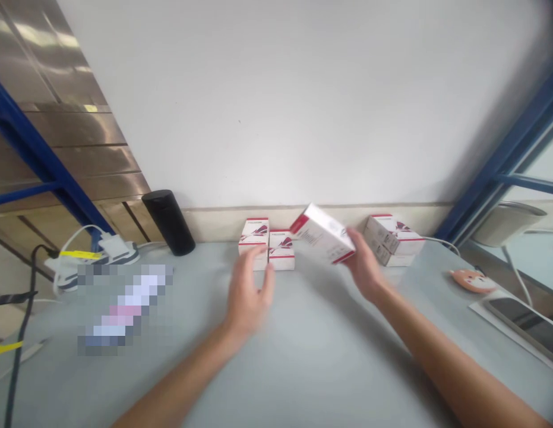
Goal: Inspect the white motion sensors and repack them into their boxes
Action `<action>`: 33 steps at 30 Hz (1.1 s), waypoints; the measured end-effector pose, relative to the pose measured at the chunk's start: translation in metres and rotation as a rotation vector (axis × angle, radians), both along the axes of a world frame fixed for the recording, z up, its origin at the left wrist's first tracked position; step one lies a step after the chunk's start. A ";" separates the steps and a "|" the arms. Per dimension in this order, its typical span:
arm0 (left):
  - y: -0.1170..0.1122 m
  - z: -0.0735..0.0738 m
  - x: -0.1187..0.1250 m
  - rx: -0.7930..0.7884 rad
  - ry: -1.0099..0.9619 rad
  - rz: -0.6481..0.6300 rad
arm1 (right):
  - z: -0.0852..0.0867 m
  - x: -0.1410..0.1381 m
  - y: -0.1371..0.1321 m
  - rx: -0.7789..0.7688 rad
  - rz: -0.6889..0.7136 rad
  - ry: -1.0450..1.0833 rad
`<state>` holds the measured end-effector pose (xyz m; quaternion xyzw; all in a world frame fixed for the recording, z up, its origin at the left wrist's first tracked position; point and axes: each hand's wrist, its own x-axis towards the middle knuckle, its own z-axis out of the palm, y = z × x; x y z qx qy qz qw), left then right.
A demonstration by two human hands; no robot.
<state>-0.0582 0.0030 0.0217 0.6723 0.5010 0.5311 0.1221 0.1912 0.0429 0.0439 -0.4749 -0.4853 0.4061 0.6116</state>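
Note:
My right hand (365, 267) grips a white box with red ends (323, 241) and holds it tilted above the grey table (303, 356). Just left of it, my left hand (249, 291) hovers over the table with fingers spread and nothing in it. Behind the left hand, two more white and red boxes (255, 235) (281, 249) stand side by side against the wall. To the right of the held box lie two stacked boxes of the same kind (392, 239).
A black cylinder (168, 221) stands at the back left. Left of it are a power strip with white plugs and cables (102, 252). An orange round object (473, 279) and a flat device on white paper (523, 324) lie at the right. Blue frame bars rise on both sides.

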 end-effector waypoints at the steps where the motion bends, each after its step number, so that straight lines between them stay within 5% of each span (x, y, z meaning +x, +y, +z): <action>1: -0.009 -0.003 0.009 -0.120 -0.119 -0.111 | -0.005 -0.015 -0.006 -0.113 0.164 0.098; 4: -0.028 -0.012 0.029 -0.361 -0.425 -0.388 | -0.013 -0.043 -0.024 -0.225 0.495 0.124; 7: -0.032 -0.014 0.028 -0.359 -0.442 -0.417 | -0.014 -0.044 -0.034 -0.114 0.588 -0.037; 12: -0.021 -0.018 0.013 -0.204 -0.118 -0.360 | -0.011 -0.029 -0.028 0.083 0.318 -0.153; 18: -0.020 -0.024 0.013 -0.203 -0.024 -0.367 | -0.003 -0.023 -0.029 0.187 0.089 -0.452; 26: -0.021 -0.016 0.010 -0.129 0.056 -0.419 | 0.008 -0.017 -0.041 0.265 0.013 -0.666; 33: -0.021 -0.010 0.009 -0.057 0.160 -0.456 | 0.011 -0.017 -0.040 0.272 -0.041 -0.597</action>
